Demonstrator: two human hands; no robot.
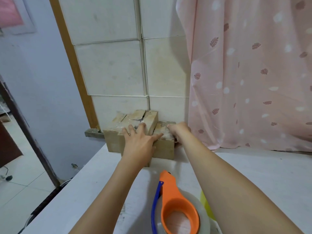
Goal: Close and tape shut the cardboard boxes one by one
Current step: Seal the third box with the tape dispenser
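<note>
Two taped cardboard boxes (135,122) sit stacked against the tiled wall (118,68); my left hand (138,141) lies flat on them, my right hand (179,130) seemingly gripping the lower box's (164,147) edge.

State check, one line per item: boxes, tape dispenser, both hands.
upper box: flaps closed, taped, stacked on others
right box: flaps closed, on table
tape dispenser: idle on table, untouched
left hand: fingers spread, pressing on the boxes
right hand: gripping right box's far edge
</note>
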